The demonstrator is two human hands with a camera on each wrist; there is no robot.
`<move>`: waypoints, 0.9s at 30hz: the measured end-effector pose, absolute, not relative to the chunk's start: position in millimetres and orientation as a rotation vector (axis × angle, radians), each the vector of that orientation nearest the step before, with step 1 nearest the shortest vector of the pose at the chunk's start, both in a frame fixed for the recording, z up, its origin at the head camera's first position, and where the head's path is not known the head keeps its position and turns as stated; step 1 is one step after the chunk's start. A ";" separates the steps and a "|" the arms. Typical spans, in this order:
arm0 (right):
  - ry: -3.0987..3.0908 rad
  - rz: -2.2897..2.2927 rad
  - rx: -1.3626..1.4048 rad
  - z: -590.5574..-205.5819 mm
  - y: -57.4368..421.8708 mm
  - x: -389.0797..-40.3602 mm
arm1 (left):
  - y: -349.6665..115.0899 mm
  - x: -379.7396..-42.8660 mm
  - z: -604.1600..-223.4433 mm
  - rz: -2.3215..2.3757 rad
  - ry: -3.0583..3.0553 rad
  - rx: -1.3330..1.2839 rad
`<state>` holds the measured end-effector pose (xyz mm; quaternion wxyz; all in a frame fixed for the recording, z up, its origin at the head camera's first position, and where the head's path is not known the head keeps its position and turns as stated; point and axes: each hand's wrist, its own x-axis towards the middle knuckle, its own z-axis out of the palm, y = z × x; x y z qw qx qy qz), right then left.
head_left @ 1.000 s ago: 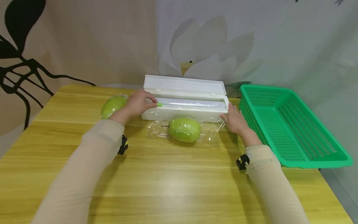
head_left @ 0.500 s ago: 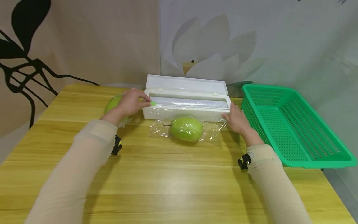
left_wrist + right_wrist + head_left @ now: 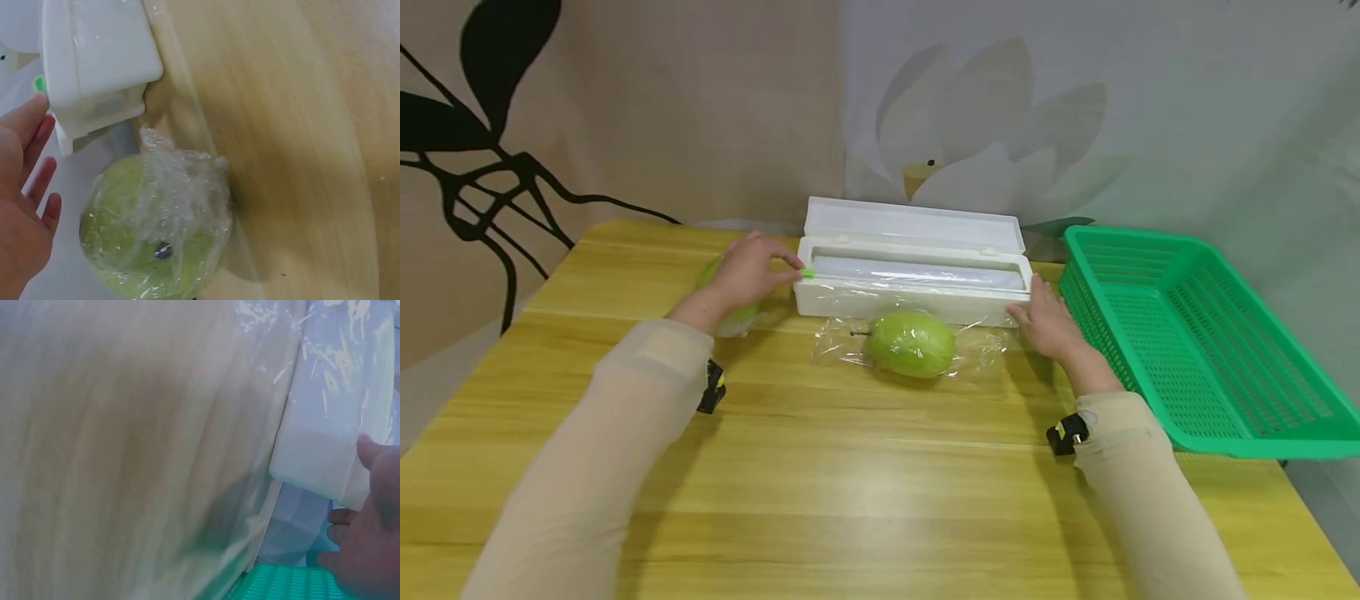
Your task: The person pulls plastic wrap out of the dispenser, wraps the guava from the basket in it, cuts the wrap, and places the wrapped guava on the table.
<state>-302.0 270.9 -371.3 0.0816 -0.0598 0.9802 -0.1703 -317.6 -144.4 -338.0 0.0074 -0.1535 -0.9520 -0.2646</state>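
Note:
A white cling film dispenser [image 3: 910,304] lies lengthwise at the back of the table, its lid [image 3: 913,225] raised, the film roll [image 3: 917,271] visible inside. With thumb and forefinger my left hand [image 3: 747,273] pinches the small green cutter slider [image 3: 808,272] at the dispenser's left end. My right hand [image 3: 1051,323] holds the right end, thumb on the front face and fingers along the side. In front lies a green oval fruit [image 3: 912,344] with a thin stem, under clear film that spreads to both sides. Another film-wrapped green fruit [image 3: 156,231] sits below my left hand, partly hidden in the head view.
A green plastic basket [image 3: 1195,446] with slotted walls stands at the right, close beside my right hand. The wooden table [image 3: 880,500] extends toward me. A curtain [image 3: 1075,125] with a printed lotus hangs behind the dispenser.
My left hand has slid the green slider leftward to the dispenser's left end. My right hand keeps its hold on the right end. The whole head view has shifted slightly.

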 end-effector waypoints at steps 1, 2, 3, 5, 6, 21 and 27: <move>2.928 -0.536 -0.185 -371.8 271.6 -301.9 | -143.0 -317.3 -337.8 -0.828 -2.979 -0.466; 2.926 -0.566 -0.185 -372.2 272.2 -301.6 | -141.6 -317.1 -338.1 -0.818 -2.982 -0.453; 2.921 -0.598 -0.185 -372.3 272.5 -301.1 | -140.1 -316.8 -338.9 -0.807 -2.985 -0.443; 2.909 -0.653 -0.182 -372.7 272.9 -299.9 | -136.6 -315.9 -341.7 -0.761 -2.989 -0.439; 2.910 -0.670 -0.178 -372.7 273.0 -299.0 | -134.6 -315.2 -343.3 -0.734 -2.989 -0.449; 3.247 -1.120 -0.379 -376.6 260.8 -287.4 | -117.5 -307.6 -352.9 -0.541 -2.854 -0.638; 3.193 -1.267 -0.344 -376.3 255.1 -282.9 | -116.7 -304.9 -351.4 -0.523 -2.847 -0.648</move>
